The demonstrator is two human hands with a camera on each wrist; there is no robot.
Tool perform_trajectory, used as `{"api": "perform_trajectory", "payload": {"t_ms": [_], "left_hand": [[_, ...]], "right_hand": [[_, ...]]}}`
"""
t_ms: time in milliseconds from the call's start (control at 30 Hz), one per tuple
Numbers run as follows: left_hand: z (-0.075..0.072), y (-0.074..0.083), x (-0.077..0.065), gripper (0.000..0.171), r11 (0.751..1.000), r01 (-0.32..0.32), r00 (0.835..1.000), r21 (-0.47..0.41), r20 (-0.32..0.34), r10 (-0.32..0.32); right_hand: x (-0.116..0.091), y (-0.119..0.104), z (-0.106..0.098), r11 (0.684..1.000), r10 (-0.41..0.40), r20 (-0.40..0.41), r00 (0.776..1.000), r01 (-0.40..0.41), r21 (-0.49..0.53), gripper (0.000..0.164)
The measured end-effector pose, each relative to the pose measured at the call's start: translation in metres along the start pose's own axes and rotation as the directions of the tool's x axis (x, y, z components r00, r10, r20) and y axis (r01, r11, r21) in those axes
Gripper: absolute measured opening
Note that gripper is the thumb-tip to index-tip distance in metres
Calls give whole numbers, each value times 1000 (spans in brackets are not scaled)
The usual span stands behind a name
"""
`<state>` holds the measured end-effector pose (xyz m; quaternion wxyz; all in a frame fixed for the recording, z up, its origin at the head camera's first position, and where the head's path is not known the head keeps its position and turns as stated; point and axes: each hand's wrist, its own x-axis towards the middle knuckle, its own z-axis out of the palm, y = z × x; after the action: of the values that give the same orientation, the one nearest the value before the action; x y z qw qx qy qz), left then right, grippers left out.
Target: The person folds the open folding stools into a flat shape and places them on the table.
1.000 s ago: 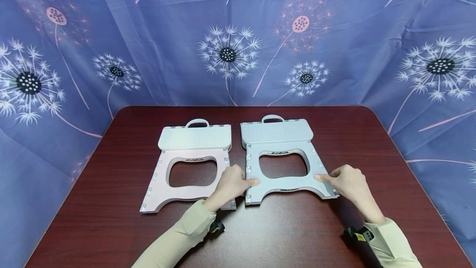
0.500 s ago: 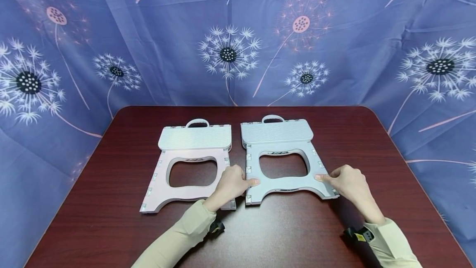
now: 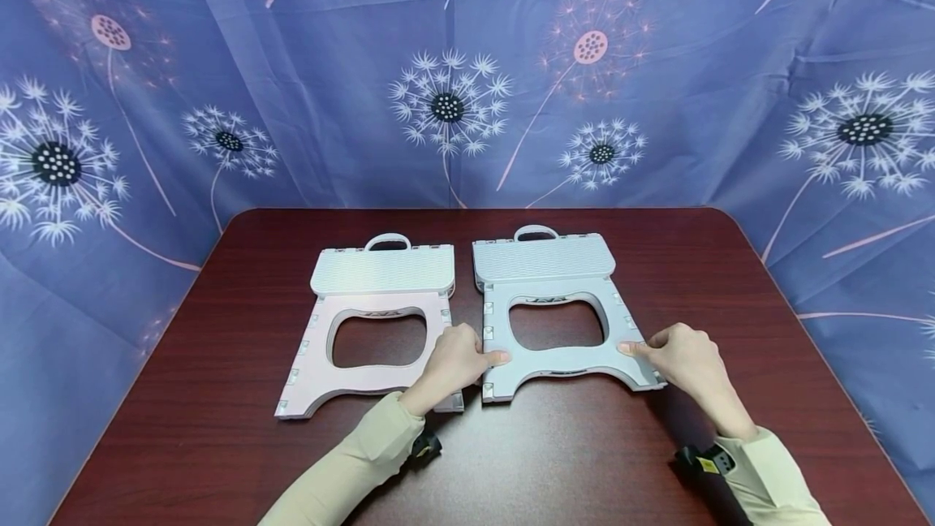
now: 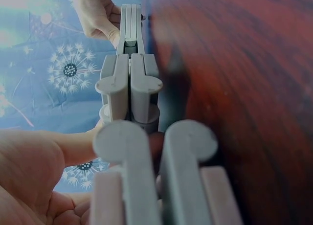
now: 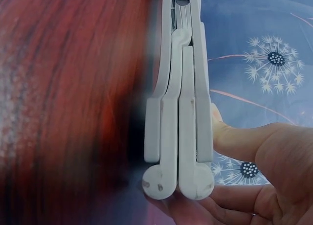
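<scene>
Two folding step stools lie folded flat side by side in the head view. My left hand [image 3: 456,360] grips the near left leg of the pale blue stool [image 3: 558,360], its thumb on top. On that stool's near right leg, my right hand [image 3: 682,355] presses its thumb on the upper face, while the right wrist view shows its fingers [image 5: 239,198] curled beneath. The pinkish-white stool [image 3: 351,380] lies to the left, its near right leg partly hidden behind my left hand. End-on, the leg ends of the blue stool [image 4: 129,85] show in the left wrist view.
Both stools rest on a dark red wood-grain table [image 3: 555,461] with rounded far corners. Behind it hangs a blue cloth [image 3: 329,63] printed with dandelions. Each stool has a loop handle [image 3: 536,231] at its far edge. A narrow gap separates the stools.
</scene>
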<state>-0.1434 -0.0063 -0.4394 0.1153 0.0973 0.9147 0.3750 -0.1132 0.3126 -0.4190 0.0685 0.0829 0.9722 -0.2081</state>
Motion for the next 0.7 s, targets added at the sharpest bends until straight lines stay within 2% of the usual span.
{"api": "perform_trajectory", "payload": {"t_ms": [433,700], "left_hand": [[0,-1,0,60,1000,-4,1000,-5,6,4],[-1,0,0,62,1000,-17,1000,3,8,17]], "right_hand": [[0,0,1,1000,-2,3,1000,2,-14,48],[0,0,1,1000,-7,-3,1000,6,-29,52]]}}
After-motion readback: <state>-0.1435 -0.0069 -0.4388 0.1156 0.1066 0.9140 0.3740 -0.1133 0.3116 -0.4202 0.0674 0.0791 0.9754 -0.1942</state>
